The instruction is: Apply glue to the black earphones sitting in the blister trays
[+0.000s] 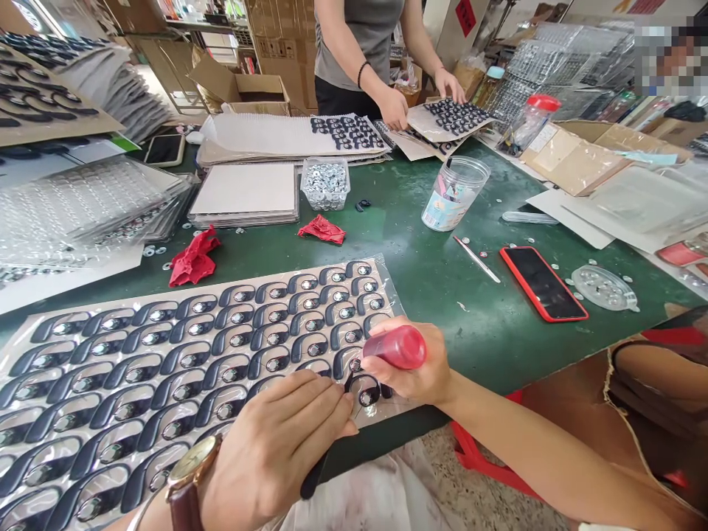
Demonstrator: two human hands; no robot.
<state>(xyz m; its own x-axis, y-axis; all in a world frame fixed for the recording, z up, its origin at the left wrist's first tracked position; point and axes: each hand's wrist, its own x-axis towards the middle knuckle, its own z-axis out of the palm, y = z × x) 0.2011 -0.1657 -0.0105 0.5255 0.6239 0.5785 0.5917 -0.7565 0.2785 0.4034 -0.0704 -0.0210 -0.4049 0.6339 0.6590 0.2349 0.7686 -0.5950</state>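
Clearly the right hand [425,372] is gripping a red handle [395,348] over the parts sheet's [395,409] right end; just left, the left hand [290,420] is lying fingers together, its hold unclear.

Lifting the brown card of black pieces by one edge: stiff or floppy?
The brown card looks thin and broad, so it would probably sag. The clear film past its far right corner may crumple. The many black pieces covering it likely add some weight.
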